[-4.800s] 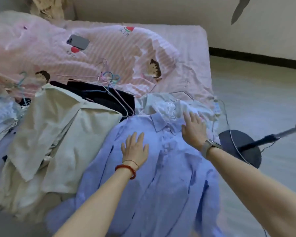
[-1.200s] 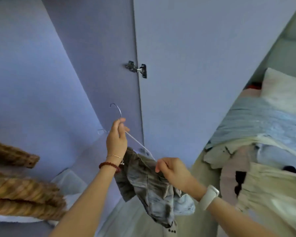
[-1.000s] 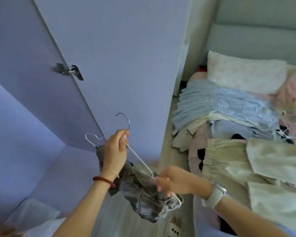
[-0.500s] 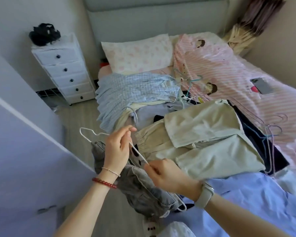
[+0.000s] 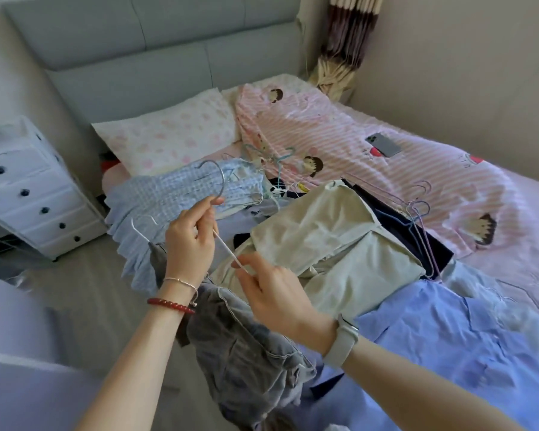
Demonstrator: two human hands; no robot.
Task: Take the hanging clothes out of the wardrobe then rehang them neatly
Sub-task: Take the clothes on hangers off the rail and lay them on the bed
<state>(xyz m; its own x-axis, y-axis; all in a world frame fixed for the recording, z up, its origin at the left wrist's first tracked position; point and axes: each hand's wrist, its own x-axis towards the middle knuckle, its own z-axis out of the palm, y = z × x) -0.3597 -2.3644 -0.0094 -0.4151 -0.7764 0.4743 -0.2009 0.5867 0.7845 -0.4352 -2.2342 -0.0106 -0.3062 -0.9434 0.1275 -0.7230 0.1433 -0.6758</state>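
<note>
Grey garment (image 5: pixel 246 353) on wire hanger (image 5: pixel 223 244), left hand (image 5: pixel 189 244) and right hand (image 5: pixel 271 293) both pinching it, hem cut off

Soft daylight, dim-ish; wide-angle bend at edges; slight blur.

hands: 2 — left hand (image 5: pixel 190 244), right hand (image 5: pixel 273 293)
pillow (image 5: pixel 168 138): 1
phone (image 5: pixel 382 144): 1
drawer unit (image 5: pixel 28 194): 1

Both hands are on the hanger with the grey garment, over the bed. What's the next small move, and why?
Probably lay it on the bed pile. The left hand pinches the hanger near its hook, the right hand holds its arm, and the grey garment hangs beside the beige garment already lying there.
</note>
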